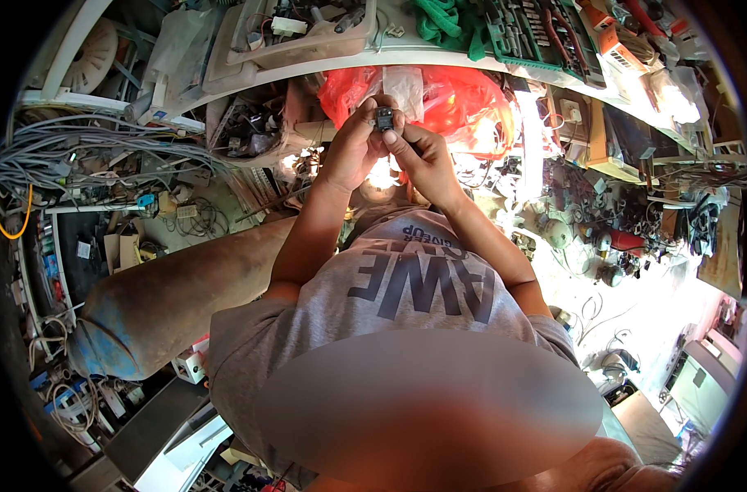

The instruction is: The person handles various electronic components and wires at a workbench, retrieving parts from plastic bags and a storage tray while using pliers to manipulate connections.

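Observation:
Both my hands meet in front of my chest around a small dark block-shaped part [384, 119] with a lighter face. My left hand [355, 148] grips it from the left, fingers curled over its top and side. The right hand [429, 164] is closed too, its thumb pressed near the lower edge of the part. Fingers cover much of the part, so its exact kind does not show. Just beyond my hands hangs a red plastic bag [468, 107], below the edge of a white worktop [300, 69].
On the worktop are a clear plastic bin [353, 39], green cloth [441, 23] and a green tool case [537, 37]. A large rusty cylinder [193, 287] lies at my left. Grey cables [86, 143] run above it. Assorted parts [611, 221] clutter the right side.

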Tool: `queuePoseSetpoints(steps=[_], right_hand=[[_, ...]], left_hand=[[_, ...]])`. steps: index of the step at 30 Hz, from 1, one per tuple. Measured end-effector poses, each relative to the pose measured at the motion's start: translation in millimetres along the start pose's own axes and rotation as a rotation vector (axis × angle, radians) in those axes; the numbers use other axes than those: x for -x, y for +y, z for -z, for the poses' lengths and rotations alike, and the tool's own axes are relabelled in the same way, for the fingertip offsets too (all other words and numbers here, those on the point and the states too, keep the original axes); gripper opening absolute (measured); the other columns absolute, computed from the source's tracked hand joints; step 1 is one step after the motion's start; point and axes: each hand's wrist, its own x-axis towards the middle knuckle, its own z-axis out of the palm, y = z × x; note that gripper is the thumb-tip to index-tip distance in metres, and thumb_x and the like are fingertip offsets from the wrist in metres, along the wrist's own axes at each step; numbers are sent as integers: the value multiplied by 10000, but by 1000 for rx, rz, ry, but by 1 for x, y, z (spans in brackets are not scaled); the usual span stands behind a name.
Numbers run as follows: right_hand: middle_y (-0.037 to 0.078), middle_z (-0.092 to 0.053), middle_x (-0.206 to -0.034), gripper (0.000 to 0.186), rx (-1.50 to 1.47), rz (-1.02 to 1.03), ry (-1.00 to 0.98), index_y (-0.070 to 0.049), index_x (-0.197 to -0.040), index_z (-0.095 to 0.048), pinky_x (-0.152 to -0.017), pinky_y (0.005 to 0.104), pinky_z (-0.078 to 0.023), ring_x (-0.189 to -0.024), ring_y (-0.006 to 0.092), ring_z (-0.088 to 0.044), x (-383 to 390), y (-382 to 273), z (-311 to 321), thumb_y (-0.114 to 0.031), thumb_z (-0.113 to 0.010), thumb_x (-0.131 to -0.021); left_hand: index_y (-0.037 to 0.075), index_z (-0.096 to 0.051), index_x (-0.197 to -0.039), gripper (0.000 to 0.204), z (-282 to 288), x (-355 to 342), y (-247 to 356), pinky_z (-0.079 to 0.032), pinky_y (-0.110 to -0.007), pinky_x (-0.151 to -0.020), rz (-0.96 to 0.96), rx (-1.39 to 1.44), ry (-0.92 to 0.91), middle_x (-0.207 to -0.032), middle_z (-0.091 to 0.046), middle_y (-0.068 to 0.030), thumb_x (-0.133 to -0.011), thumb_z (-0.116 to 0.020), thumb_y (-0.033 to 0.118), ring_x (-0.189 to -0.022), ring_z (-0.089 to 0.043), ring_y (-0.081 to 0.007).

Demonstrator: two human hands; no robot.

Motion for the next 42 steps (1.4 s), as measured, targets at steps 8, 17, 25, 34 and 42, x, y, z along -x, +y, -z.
queuePoseSetpoints(steps=[8,17,25,34,42], right_hand=[[-56,-435,-639,259,26,0,7,11,-826,-599,-544,232,-338,-636,32,-368,-3,0,1,-217,-589,-949],[-53,-439,-634,270,28,-28,-4,14,-829,-604,-540,232,-335,-629,33,-367,-5,-4,1,-226,-584,-952],[-54,-435,-624,276,43,-26,-14,12,-810,-599,-533,236,-327,-622,32,-362,-6,-4,1,-224,-584,-952],[-54,-460,-654,254,28,-14,-12,17,-840,-609,-560,229,-344,-646,32,-382,-5,-7,1,-213,-593,-946],[-48,-494,-701,303,-207,-158,-45,-35,-941,-607,-526,197,-308,-590,29,-389,2,-5,10,-327,-532,-969]], left_hand=[[68,-500,-1054,367,-4,-1,3,-433,-254,-751,0,23,-6,-897,-561,-15,-972,-473,425,-831,-525,-107],[73,-507,-1040,376,-5,-2,4,-445,-263,-749,-3,21,30,-900,-559,-13,-967,-479,441,-833,-534,-107],[70,-508,-1048,382,-3,-2,2,-444,-267,-772,-21,14,31,-907,-559,-20,-961,-491,441,-850,-538,-114],[75,-509,-1059,366,-2,-1,1,-441,-275,-808,-4,30,11,-922,-556,-25,-967,-482,428,-898,-533,-134],[104,-515,-1073,312,9,-4,2,-407,-339,-952,-14,29,-66,-921,-544,-5,-981,-463,397,-1016,-516,-163]])
